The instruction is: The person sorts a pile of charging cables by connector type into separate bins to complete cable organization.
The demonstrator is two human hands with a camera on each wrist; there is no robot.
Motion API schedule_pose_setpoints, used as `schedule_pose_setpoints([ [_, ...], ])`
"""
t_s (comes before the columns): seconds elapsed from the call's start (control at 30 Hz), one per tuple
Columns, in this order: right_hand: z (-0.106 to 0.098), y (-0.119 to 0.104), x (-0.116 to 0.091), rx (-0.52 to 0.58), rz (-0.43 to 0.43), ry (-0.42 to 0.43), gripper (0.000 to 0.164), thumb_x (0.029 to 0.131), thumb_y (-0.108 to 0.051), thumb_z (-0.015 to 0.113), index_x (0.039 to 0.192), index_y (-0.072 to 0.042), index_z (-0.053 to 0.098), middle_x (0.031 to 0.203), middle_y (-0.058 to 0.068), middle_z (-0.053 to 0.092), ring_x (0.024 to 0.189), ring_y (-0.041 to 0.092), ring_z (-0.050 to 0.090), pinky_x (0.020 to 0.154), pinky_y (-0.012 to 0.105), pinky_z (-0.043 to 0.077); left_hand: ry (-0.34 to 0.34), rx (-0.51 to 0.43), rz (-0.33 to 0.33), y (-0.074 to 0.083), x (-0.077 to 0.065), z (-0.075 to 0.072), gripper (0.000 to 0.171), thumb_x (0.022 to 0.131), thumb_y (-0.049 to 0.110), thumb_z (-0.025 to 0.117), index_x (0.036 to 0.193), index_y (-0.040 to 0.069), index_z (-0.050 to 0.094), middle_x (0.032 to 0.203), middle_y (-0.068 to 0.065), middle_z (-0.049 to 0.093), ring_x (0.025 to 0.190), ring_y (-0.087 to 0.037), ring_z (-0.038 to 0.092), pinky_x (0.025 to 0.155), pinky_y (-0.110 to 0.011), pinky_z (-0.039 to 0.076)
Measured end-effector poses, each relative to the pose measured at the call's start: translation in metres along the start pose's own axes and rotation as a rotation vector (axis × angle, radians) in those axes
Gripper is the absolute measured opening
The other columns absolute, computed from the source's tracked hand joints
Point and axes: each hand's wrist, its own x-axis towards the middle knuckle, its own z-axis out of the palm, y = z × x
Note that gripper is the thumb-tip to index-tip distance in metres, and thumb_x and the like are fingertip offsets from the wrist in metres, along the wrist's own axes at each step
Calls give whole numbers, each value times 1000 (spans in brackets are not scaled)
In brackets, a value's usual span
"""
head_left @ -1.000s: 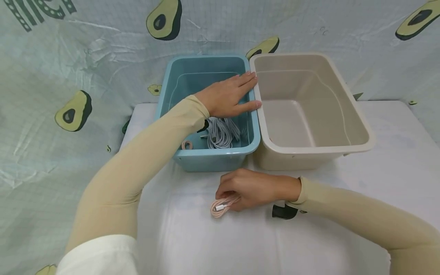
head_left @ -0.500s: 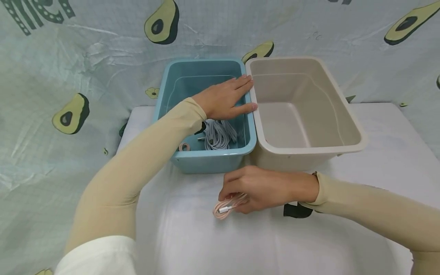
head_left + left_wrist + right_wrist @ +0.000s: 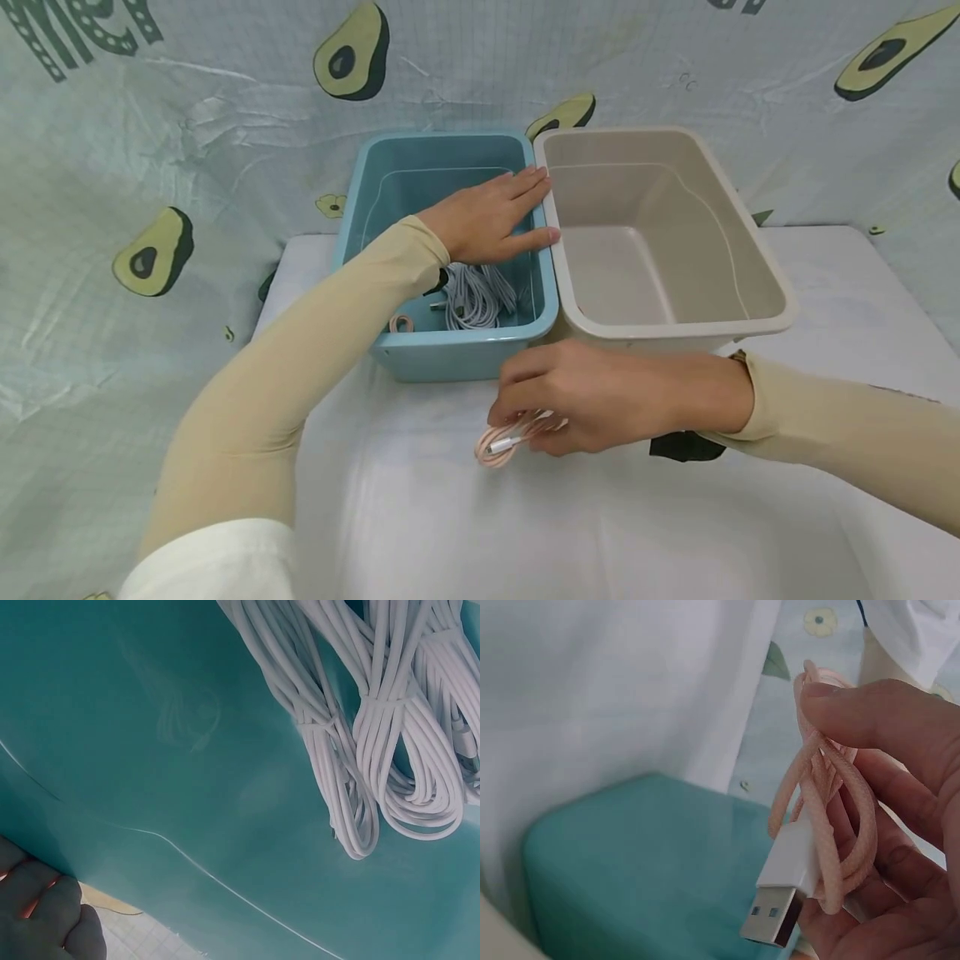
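My right hand (image 3: 592,396) pinches a coiled pink USB cable (image 3: 829,817) between thumb and fingers, in front of the two bins. Its white plug with a metal end points down in the right wrist view. My left hand (image 3: 491,218) lies with straight fingers across the blue bin (image 3: 465,337), fingertips at the rims where both bins meet. Inside the blue bin are several bundled white cables (image 3: 409,735), partly under the left wrist in the head view. A small pink cable coil (image 3: 401,323) sits in that bin's near left corner.
Right beside the blue bin stands a beige bin (image 3: 675,329), with its bare floor showing. Both are on a white-covered table (image 3: 420,517). Behind and to the left hangs a pale sheet (image 3: 225,100) printed with avocados.
My right hand has moved right and a little up toward the beige bin, carrying the pink USB cable. The left hand keeps its place on the rims; the head view has shifted slightly.
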Motion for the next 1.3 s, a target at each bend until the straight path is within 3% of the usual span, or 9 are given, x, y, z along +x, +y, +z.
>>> schedule_pose_setpoints([
  [0.37, -38, 0, -12, -48, 79, 22, 28, 89, -15, 82, 116, -22, 73, 107, -9, 67, 91, -2, 67, 80, 18, 61, -12, -12, -4, 0, 1, 0, 84, 107, 63, 32, 168, 12, 5, 177, -8, 2, 166, -21, 1, 138, -39, 6],
  [0.8, -63, 7, -22, -129, 71, 146, 34, 83, -13, 87, 113, -26, 76, 104, -15, 70, 90, -4, 66, 78, 22, 61, -17, -18, -13, 0, 2, 0, 84, 107, 63, 33, 168, 12, 5, 177, -7, 2, 166, -21, 1, 138, -40, 6],
  [1.3, -88, 32, -40, -14, 248, 240, 37, 76, -16, 93, 107, -28, 77, 96, -19, 71, 83, -3, 64, 73, 15, 56, -7, -25, -23, 1, 3, 1, 85, 106, 64, 34, 168, 13, 6, 177, -5, 3, 166, -21, 2, 137, -40, 6],
])
